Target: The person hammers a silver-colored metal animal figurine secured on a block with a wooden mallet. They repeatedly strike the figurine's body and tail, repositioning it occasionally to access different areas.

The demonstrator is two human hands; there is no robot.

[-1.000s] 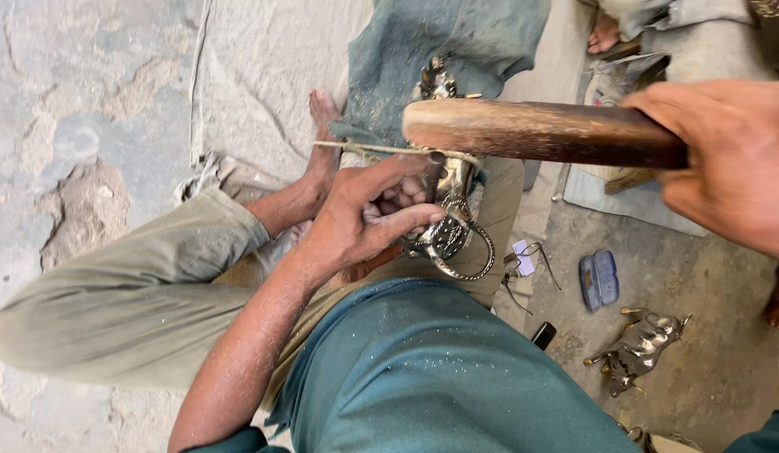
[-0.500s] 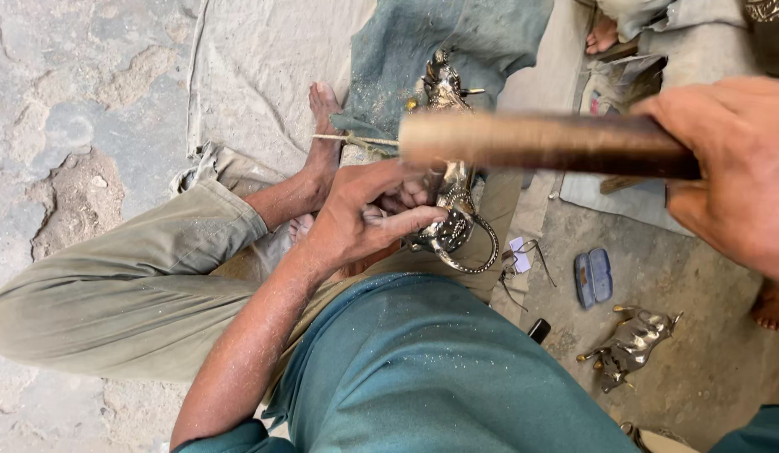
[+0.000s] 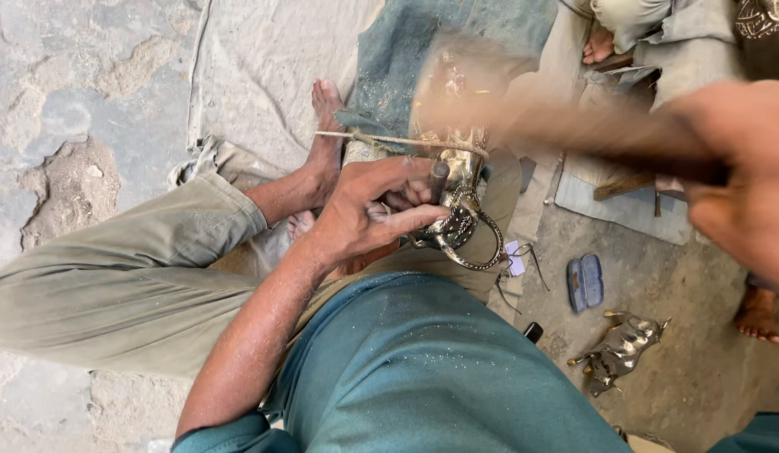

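Now my left hand (image 3: 368, 210) grips a small chisel (image 3: 438, 178) against the metal ornament (image 3: 458, 220) on my lap, while my right hand (image 3: 742, 180) closes around a blurred wooden mallet (image 3: 523, 109) above it.

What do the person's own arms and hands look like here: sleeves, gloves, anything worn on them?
Both hands are bare: no gloves, rings or watch show. The left hand and its forearm are uncovered and dusty, with a teal sleeve rolled above the elbow. The right hand is motion-blurred; a corner of teal cloth at the frame edge may be its sleeve.
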